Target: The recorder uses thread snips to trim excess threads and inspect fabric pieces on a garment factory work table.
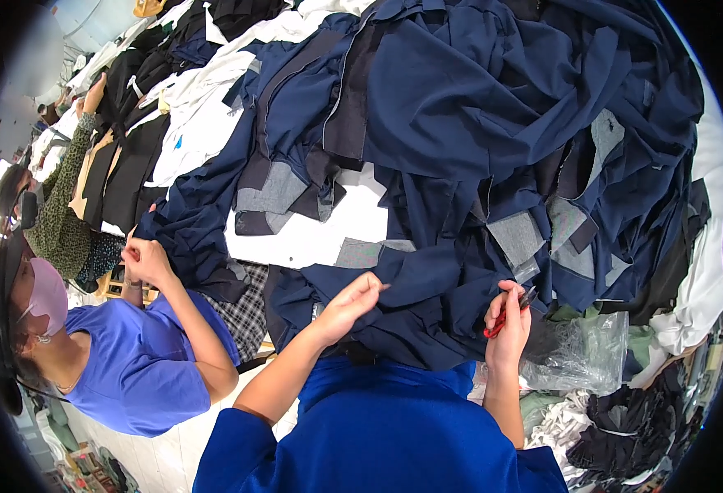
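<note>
Heaped across a long white table (308, 238), navy garment pieces (476, 123) with grey patches hide most of the surface, and black pieces (131, 164) lie at the far left, where the fisheye rim cuts the scene off. At the near right a clear plastic bag (579, 353) lies crumpled; its contents are hard to make out. The left hand (352, 302) is nearly closed, fingertips pinching the near edge of the navy cloth, while the right hand (508, 319) is curled around small red-handled snips (501, 319) just beside the same edge; a co-worker's hand (144, 259) grips navy cloth at the left.
</note>
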### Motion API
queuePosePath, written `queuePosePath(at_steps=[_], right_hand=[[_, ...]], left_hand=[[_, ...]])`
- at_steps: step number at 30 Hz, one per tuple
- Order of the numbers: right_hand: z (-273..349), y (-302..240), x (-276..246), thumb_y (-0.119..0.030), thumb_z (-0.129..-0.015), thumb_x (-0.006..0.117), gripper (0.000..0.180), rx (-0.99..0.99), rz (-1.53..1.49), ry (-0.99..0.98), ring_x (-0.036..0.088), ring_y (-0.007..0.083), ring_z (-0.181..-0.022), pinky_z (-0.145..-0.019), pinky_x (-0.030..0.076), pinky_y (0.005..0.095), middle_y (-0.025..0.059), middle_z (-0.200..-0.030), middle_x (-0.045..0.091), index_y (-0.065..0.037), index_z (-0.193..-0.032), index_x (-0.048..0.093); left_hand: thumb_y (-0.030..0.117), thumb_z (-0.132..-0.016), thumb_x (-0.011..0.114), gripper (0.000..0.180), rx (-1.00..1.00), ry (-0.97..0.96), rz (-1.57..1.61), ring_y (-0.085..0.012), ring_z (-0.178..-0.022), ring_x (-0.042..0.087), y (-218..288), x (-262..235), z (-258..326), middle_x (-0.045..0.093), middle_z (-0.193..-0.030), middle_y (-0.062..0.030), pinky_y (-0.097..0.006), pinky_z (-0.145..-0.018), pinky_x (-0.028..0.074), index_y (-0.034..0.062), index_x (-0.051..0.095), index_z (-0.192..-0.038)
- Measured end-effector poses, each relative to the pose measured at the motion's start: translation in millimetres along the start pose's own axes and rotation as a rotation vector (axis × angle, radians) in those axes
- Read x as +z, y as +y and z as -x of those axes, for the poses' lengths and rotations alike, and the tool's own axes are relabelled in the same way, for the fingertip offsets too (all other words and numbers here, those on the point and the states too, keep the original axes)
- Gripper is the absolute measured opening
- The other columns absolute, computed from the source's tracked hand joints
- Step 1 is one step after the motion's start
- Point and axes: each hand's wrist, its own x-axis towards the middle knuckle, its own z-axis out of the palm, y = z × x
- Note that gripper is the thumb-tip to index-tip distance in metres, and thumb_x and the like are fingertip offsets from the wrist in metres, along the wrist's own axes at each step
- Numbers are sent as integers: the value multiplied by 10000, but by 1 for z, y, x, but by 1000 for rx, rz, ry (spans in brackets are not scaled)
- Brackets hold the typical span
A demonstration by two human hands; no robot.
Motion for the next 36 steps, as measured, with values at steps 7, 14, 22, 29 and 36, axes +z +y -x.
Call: queuePosePath(at_steps=[7,14,22,29,36], right_hand=[[-2,-4,-2,-244,-996,424,234,-7,10,10,376,51,-504,-452,300,189,-4,-644,445,-39,-1042,525],[-2,-3,-3,-224,-995,423,218,5,30,-9,377,53,-505,-453,297,192,-4,-647,447,-38,-1044,528],[6,1,7,-217,-989,440,224,20,211,-144,379,47,-496,-448,287,183,-6,-633,458,-28,-1050,543],[8,4,11,-222,-979,460,240,64,310,-222,393,33,-501,-452,294,176,-21,-619,469,-31,-1075,569],[7,-1,14,-217,-984,455,244,72,308,-228,401,30,-515,-477,306,173,-22,-628,481,-28,-1080,576]], left_hand=[[194,-914,585,159,86,-722,-528,-187,-1056,541,19,27,6,585,-1033,-85,-316,-894,423,52,536,-964],[100,-851,663,179,-93,-484,-379,-149,-1047,553,8,14,-4,589,-1060,-63,-279,-916,432,50,561,-990],[-73,-768,544,262,-34,-144,-187,-64,-762,415,-21,25,1,442,-847,6,-219,-721,377,90,339,-778],[-128,-731,416,263,41,-41,1,-55,-805,401,-16,30,2,427,-960,16,-189,-741,342,78,407,-895],[-144,-762,411,285,109,36,173,-65,-891,471,-24,23,4,511,-984,-3,-189,-789,355,88,412,-928]])
